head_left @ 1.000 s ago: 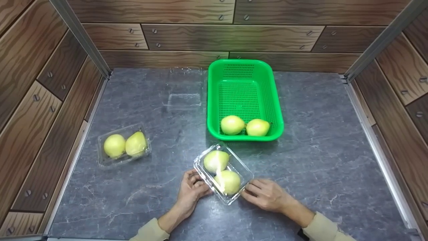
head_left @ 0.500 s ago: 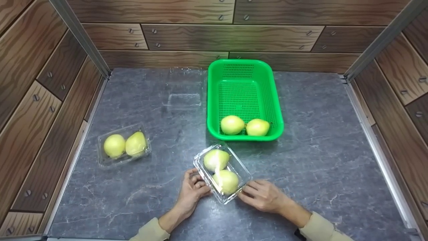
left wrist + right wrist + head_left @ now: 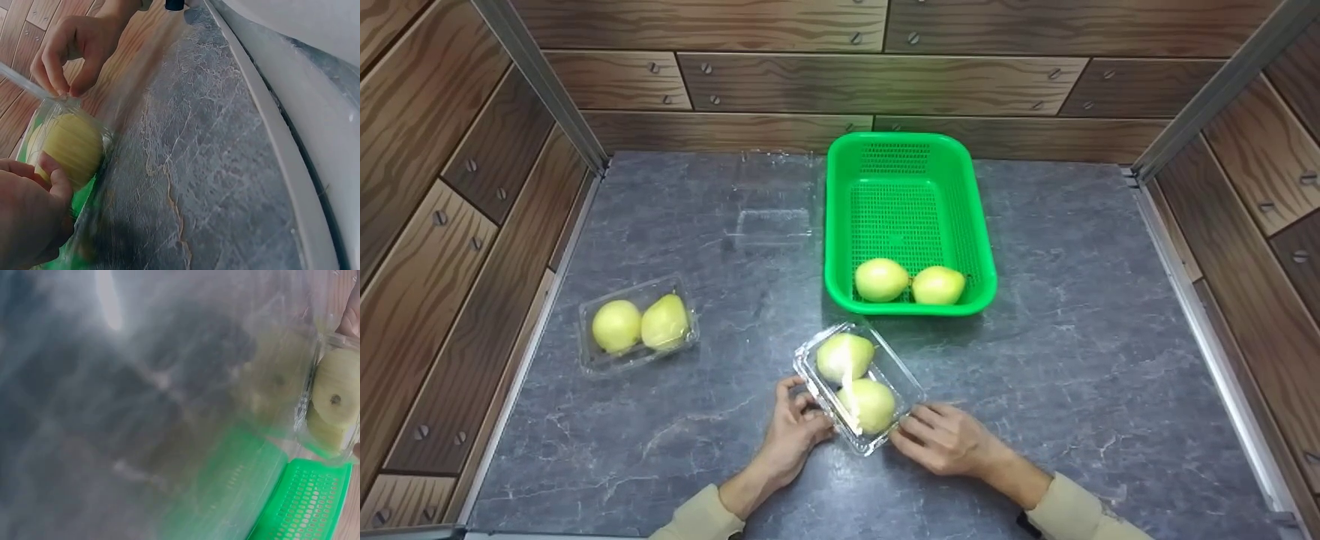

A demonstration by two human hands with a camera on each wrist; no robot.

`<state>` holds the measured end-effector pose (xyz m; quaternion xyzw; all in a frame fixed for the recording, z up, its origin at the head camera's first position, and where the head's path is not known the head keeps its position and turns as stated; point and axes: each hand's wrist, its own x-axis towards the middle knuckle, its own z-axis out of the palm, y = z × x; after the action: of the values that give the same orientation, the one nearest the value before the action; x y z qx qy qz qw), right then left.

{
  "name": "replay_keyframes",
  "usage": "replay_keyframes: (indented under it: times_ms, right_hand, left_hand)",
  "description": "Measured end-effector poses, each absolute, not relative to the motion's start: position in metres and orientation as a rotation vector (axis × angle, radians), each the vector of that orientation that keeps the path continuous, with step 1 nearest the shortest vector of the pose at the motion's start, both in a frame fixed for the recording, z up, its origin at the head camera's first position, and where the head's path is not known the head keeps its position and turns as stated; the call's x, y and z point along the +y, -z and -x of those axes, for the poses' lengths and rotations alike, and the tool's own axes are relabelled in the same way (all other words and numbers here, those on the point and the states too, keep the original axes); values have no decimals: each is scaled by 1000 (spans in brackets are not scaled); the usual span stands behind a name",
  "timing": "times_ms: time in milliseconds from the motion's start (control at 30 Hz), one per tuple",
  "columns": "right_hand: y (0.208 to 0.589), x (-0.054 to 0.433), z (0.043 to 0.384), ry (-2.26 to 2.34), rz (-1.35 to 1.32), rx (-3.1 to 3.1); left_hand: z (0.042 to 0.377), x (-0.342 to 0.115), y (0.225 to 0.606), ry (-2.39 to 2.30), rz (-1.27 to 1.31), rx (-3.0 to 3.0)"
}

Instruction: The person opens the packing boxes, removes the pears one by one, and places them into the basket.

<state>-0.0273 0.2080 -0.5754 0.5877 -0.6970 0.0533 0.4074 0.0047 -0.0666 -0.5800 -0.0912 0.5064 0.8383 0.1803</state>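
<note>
Front centre of worktop [image 3: 1072, 337], just short of the green basket [image 3: 896, 217]: clear box [image 3: 898, 375], set diagonally, two pears [image 3: 868, 407] inside. Left hand [image 3: 791, 435] is curled onto its near-left edge; right hand [image 3: 949, 442] pinches the near-right edge.

Status, my read: two boxes filled, two fruit each, counting the second box [image 3: 641, 366] off to the left. Left to do: the loose pears [image 3: 881, 280], a pair, in the basket. Clear packaging [image 3: 774, 225] beside the basket shows no fruit. Can't tell if the held box is latched; closing it is probably the current step.

Box looks: transparent, glossy, ridged rim, hard glare streak. Contents smooth, yellow-green.
</note>
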Motion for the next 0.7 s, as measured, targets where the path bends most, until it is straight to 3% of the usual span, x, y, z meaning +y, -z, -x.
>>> replay_keyframes:
  times_ms: [700]
  right_hand:
    - [568,183,20,-170,-1392,-1641]
  left_hand:
    - [-1,-67,582,-2341,236,1415]
